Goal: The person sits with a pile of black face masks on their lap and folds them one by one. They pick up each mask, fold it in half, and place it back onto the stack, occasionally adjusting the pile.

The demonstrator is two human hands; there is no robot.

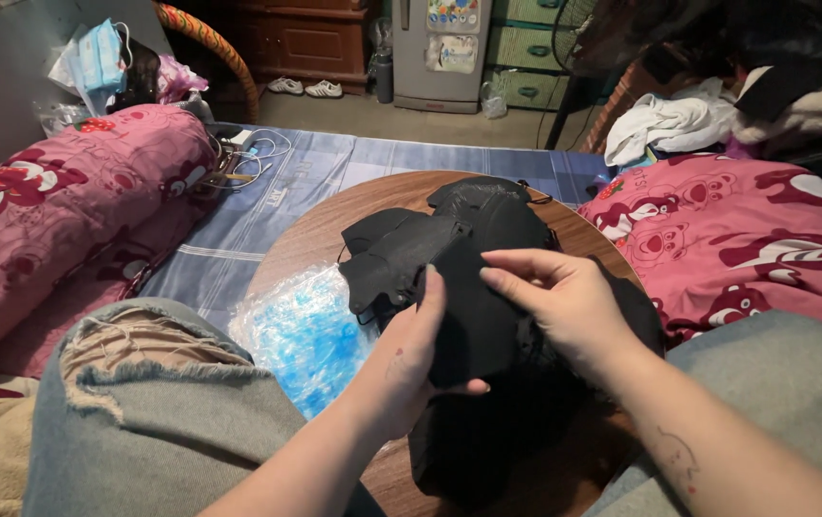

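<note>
**Two hands on a black piece above the round table**

The left hand [411, 359] grips a flat black piece [473, 325] from below, thumb hooked across its lower edge and fingers closed up behind it. The right hand [564, 302] pinches the same piece at its upper right edge, fingertips drawn narrow on the material. The piece is held just above a pile of black pieces [459, 230] on the round wooden table [305, 239], between the person's knees. A clear bag with blue contents [301, 335] lies on the table just left of the hands.

To handle it well, I would keep the left hand steady as the anchor and let the right fingertips do the fine work at the edge, holding the piece clear of the pile so nothing snags.

What the black pieces are made of is hard to tell; black on black hides seams and edges. The left fingers are covered by the piece, and its lower end merges into shadow.
</note>
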